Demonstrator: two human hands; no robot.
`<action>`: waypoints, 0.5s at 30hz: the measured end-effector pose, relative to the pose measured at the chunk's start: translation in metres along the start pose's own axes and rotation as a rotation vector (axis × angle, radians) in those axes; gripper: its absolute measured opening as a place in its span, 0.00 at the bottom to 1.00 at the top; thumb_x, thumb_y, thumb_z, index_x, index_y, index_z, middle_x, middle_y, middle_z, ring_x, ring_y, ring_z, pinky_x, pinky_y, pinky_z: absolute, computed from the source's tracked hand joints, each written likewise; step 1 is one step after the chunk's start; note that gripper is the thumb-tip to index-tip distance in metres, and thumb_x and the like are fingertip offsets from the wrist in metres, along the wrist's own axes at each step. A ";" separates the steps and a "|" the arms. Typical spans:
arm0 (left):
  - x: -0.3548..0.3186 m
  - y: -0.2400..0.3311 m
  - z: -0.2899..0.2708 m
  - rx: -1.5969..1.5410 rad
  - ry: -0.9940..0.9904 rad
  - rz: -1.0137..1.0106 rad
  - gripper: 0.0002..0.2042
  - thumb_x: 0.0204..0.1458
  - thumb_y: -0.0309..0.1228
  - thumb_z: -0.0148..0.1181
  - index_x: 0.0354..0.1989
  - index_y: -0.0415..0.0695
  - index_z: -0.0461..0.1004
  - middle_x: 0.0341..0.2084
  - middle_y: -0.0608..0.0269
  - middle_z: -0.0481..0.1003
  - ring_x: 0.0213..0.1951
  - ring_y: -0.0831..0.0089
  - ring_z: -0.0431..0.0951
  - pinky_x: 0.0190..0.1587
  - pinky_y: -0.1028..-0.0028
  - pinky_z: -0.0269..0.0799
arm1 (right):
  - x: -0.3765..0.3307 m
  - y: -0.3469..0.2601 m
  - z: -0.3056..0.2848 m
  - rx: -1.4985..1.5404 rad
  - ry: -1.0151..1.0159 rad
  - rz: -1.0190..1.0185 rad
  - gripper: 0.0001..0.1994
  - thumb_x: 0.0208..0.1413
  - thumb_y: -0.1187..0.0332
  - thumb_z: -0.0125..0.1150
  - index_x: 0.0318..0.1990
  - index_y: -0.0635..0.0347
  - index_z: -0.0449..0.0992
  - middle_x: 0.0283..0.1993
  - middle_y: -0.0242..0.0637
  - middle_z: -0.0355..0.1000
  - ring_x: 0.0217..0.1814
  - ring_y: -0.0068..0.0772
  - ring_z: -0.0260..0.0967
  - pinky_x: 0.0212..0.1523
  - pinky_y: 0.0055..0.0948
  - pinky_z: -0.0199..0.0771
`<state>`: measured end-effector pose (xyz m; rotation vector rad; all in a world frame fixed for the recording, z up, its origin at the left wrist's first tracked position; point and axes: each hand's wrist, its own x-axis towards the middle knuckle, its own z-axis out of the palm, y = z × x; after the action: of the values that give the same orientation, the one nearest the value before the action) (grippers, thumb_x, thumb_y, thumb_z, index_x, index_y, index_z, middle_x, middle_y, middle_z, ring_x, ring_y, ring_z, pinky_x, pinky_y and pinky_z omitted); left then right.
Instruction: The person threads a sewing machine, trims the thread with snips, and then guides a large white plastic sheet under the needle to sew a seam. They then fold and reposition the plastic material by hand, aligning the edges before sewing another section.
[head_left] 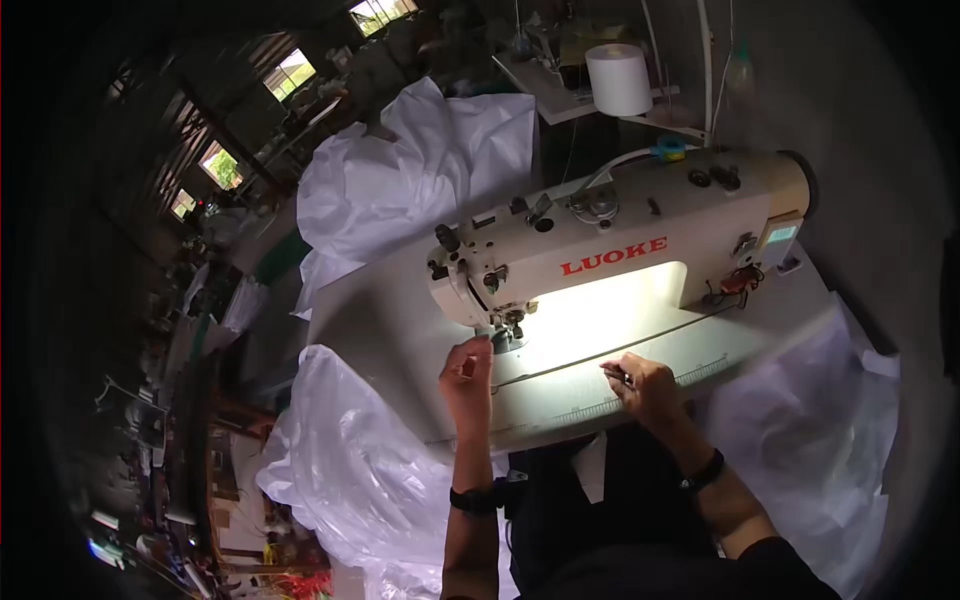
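A white sewing machine (620, 255) stands on a pale table, its lamp lighting the work area under the arm. Close to the needle and presser foot (512, 328), my left hand (467, 368) is raised with fingertips pinched together. Anything in that pinch is too small to make out. My right hand (648, 388) is closed around a small, dark, slim tool (619, 376) above the table's front edge. Its kind is mostly hidden by my fingers. A printed ruler strip (700, 372) runs along the edge beside that hand.
White sheet material lies bunched behind the machine (400, 190), at the front left (350, 450) and at the right (800, 430). A white thread cone (618, 80) stands on a stand at the back. A small lit display (780, 234) sits at the machine's right end.
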<state>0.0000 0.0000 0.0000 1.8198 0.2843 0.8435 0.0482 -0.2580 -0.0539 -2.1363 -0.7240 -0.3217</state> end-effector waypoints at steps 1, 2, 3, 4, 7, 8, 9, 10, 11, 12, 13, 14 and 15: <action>-0.002 0.000 -0.001 -0.037 0.010 -0.052 0.06 0.56 0.24 0.63 0.42 0.42 0.80 0.23 0.79 0.69 0.23 0.90 0.59 0.26 0.84 0.56 | -0.001 -0.005 0.002 0.003 0.001 -0.001 0.10 0.46 0.70 0.70 0.35 0.60 0.76 0.32 0.40 0.74 0.33 0.44 0.76 0.33 0.35 0.76; -0.002 0.001 -0.002 -0.075 0.020 -0.102 0.06 0.56 0.24 0.64 0.41 0.41 0.80 0.23 0.79 0.68 0.23 0.90 0.59 0.26 0.84 0.56 | -0.001 -0.009 0.005 0.032 0.033 -0.026 0.10 0.46 0.70 0.70 0.35 0.60 0.76 0.32 0.39 0.74 0.33 0.44 0.76 0.33 0.35 0.76; -0.009 -0.004 0.025 -0.107 0.030 -0.110 0.06 0.56 0.24 0.64 0.41 0.41 0.80 0.23 0.79 0.68 0.23 0.90 0.59 0.26 0.84 0.56 | 0.002 0.010 -0.010 -0.024 -0.005 -0.013 0.10 0.46 0.70 0.70 0.35 0.60 0.76 0.32 0.39 0.74 0.33 0.44 0.76 0.33 0.35 0.76; -0.010 -0.004 0.027 -0.129 0.065 -0.130 0.06 0.56 0.23 0.63 0.41 0.41 0.80 0.22 0.79 0.67 0.23 0.90 0.59 0.26 0.84 0.56 | 0.002 0.010 -0.009 -0.023 -0.011 -0.014 0.10 0.46 0.70 0.70 0.36 0.60 0.76 0.32 0.39 0.74 0.32 0.43 0.76 0.33 0.35 0.76; -0.007 0.000 0.031 -0.167 0.155 -0.058 0.06 0.56 0.21 0.62 0.41 0.40 0.79 0.23 0.79 0.66 0.24 0.90 0.59 0.26 0.84 0.55 | 0.001 0.005 -0.004 0.013 -0.008 -0.005 0.10 0.47 0.70 0.69 0.37 0.59 0.77 0.32 0.39 0.75 0.32 0.42 0.76 0.33 0.34 0.76; -0.005 0.003 0.032 -0.224 0.209 0.034 0.07 0.56 0.20 0.62 0.42 0.39 0.78 0.25 0.78 0.66 0.24 0.89 0.59 0.25 0.84 0.55 | 0.001 0.005 -0.004 0.072 0.031 -0.025 0.10 0.48 0.71 0.69 0.38 0.59 0.77 0.32 0.39 0.75 0.32 0.42 0.77 0.33 0.34 0.76; -0.004 0.007 0.030 -0.191 0.211 0.049 0.07 0.56 0.20 0.62 0.42 0.39 0.78 0.25 0.78 0.66 0.24 0.89 0.59 0.25 0.84 0.55 | 0.003 0.005 -0.003 0.045 0.011 -0.005 0.10 0.48 0.71 0.69 0.38 0.59 0.77 0.32 0.39 0.75 0.32 0.42 0.77 0.33 0.34 0.76; -0.006 0.011 0.026 -0.132 0.220 0.074 0.08 0.56 0.20 0.61 0.43 0.40 0.77 0.27 0.76 0.67 0.26 0.88 0.62 0.30 0.84 0.59 | 0.002 0.005 -0.004 0.034 0.017 -0.014 0.10 0.49 0.71 0.68 0.39 0.59 0.78 0.32 0.39 0.75 0.32 0.41 0.77 0.33 0.34 0.76; -0.006 0.014 0.024 -0.076 0.228 0.100 0.09 0.56 0.20 0.61 0.45 0.40 0.76 0.29 0.74 0.69 0.28 0.87 0.65 0.34 0.84 0.62 | 0.002 0.006 -0.005 0.022 0.025 -0.023 0.10 0.50 0.71 0.67 0.40 0.59 0.78 0.33 0.39 0.75 0.32 0.41 0.77 0.33 0.34 0.77; -0.004 0.015 0.023 -0.072 0.225 0.104 0.09 0.56 0.20 0.61 0.45 0.40 0.76 0.29 0.74 0.69 0.28 0.87 0.65 0.34 0.84 0.62 | 0.003 0.007 -0.005 0.025 0.029 -0.022 0.10 0.50 0.71 0.67 0.40 0.59 0.78 0.33 0.39 0.75 0.32 0.41 0.77 0.33 0.34 0.77; -0.001 0.016 0.023 0.015 0.173 0.148 0.09 0.55 0.19 0.61 0.44 0.40 0.76 0.28 0.73 0.68 0.28 0.86 0.64 0.33 0.84 0.62 | 0.003 0.008 -0.005 0.055 0.039 -0.006 0.10 0.51 0.70 0.66 0.41 0.58 0.78 0.33 0.40 0.75 0.32 0.41 0.77 0.33 0.34 0.77; 0.003 0.017 0.021 0.103 0.121 0.193 0.08 0.54 0.19 0.62 0.43 0.39 0.76 0.27 0.73 0.67 0.27 0.85 0.64 0.33 0.83 0.62 | 0.004 0.008 -0.004 0.116 0.074 -0.012 0.10 0.52 0.70 0.65 0.42 0.58 0.78 0.32 0.40 0.75 0.33 0.42 0.77 0.33 0.34 0.77; 0.007 0.017 0.020 0.107 0.119 0.195 0.08 0.54 0.19 0.62 0.43 0.39 0.76 0.27 0.73 0.67 0.27 0.85 0.64 0.33 0.83 0.62 | 0.004 0.008 -0.004 0.090 0.051 0.011 0.10 0.52 0.70 0.65 0.42 0.58 0.78 0.32 0.40 0.75 0.33 0.42 0.77 0.33 0.34 0.77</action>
<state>0.0154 -0.0174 0.0145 1.9218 0.2339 1.0933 0.0560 -0.2634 -0.0550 -2.0395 -0.6847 -0.3312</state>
